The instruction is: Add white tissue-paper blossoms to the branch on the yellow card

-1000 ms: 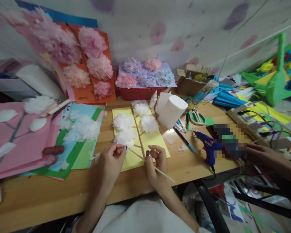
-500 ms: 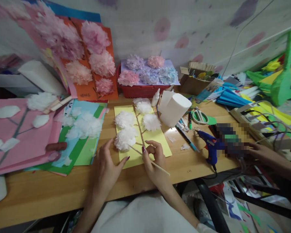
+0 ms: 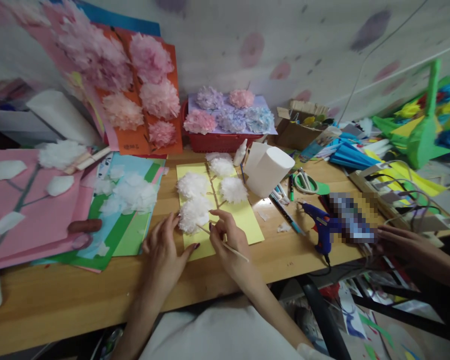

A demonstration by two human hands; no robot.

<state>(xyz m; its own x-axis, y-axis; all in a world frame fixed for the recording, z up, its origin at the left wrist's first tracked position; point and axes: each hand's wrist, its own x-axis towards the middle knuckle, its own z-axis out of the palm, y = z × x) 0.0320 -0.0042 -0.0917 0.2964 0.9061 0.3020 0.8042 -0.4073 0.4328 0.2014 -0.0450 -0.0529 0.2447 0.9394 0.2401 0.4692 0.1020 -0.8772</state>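
A yellow sheet [image 3: 243,227] lies in front of me, with a drawn brown branch and several fluffy white paper flowers on it. My right hand [image 3: 230,242] holds a thin wooden stick [image 3: 235,251] in a pinch, its tip at the lower edge of the lower left flower [image 3: 193,215]. Beside that flower rests my left hand [image 3: 167,250], thumb and fingers apart. Its thumb is over the sheet's lower left edge, its fingertips close to the flower. I cannot tell whether they touch it.
Right of the sheet stand a white paper roll [image 3: 272,170] and a glue bottle [image 3: 240,152]. A blue glue gun [image 3: 321,225] lies further right, near another person's hand [image 3: 401,240] and a blurred-out device. Coloured sheets [image 3: 135,240] with white tissue pieces lie to the left.
My right hand has moved up and left, closer to the lower left flower, with the stick still in it. My left hand's fingers have shifted slightly toward the flower.
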